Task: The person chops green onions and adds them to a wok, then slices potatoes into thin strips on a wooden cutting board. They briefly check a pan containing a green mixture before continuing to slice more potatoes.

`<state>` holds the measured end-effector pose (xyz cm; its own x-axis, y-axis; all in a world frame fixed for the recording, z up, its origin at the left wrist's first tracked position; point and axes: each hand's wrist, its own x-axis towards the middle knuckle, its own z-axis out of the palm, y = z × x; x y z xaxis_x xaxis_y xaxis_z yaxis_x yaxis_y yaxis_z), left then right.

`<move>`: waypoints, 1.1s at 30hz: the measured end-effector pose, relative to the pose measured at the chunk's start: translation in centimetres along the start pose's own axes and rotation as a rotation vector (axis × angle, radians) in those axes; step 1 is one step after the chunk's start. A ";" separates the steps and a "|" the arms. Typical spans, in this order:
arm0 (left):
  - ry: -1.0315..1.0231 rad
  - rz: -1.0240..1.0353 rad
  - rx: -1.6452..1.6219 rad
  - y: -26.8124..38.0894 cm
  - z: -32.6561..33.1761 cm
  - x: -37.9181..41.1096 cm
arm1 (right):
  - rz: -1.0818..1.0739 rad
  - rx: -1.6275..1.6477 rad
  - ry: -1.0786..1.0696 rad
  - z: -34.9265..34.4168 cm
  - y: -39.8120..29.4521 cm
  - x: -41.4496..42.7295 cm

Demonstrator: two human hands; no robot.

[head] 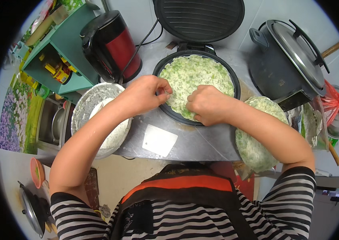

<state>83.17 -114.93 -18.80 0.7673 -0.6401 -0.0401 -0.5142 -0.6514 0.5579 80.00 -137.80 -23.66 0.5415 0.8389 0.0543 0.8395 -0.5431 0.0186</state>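
A round, pale flatbread flecked with chopped greens (pixel 199 75) lies on the black plate of an electric griddle (pixel 237 87), whose ribbed lid (pixel 201 18) stands raised behind. My left hand (pixel 151 93) is at the flatbread's left edge, thumb and forefinger nearly together; whether they pinch the edge I cannot tell. My right hand (pixel 207 103), fingers curled down, is at the front right part of the flatbread. What its fingertips do is hidden. Below my right forearm lie more green-flecked flatbreads (pixel 256 150) at the counter's front edge, partly covered by the arm.
A metal bowl smeared with batter or flour (pixel 82 105) sits under my left forearm. On the steel counter lies a white plastic scraper (pixel 160 141). Behind stand a red and black electric kettle (pixel 121 51) and, at right, a dark lidded pot (pixel 280 66). A black cable (pixel 141 42) runs beside the kettle.
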 end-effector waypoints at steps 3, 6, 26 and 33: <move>-0.077 0.045 0.024 -0.8 0.9 1.4 | 0.040 0.003 0.017 0.8 0.1 0.2; -0.176 0.098 0.064 -0.7 1.2 2.4 | 0.216 0.160 -0.046 0.4 1.1 0.1; -0.123 0.105 -0.005 -4.9 2.1 8.2 | 0.700 0.592 0.270 -2.1 6.0 -2.1; 0.090 0.138 -0.569 -1.7 -5.2 8.1 | 0.703 0.811 0.460 -13.1 6.3 -2.8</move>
<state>92.28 -116.85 -15.78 0.7501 -0.6502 0.1207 -0.3443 -0.2283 0.9107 83.18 -144.05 -10.65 0.9708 0.1801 0.1586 0.2338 -0.5614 -0.7938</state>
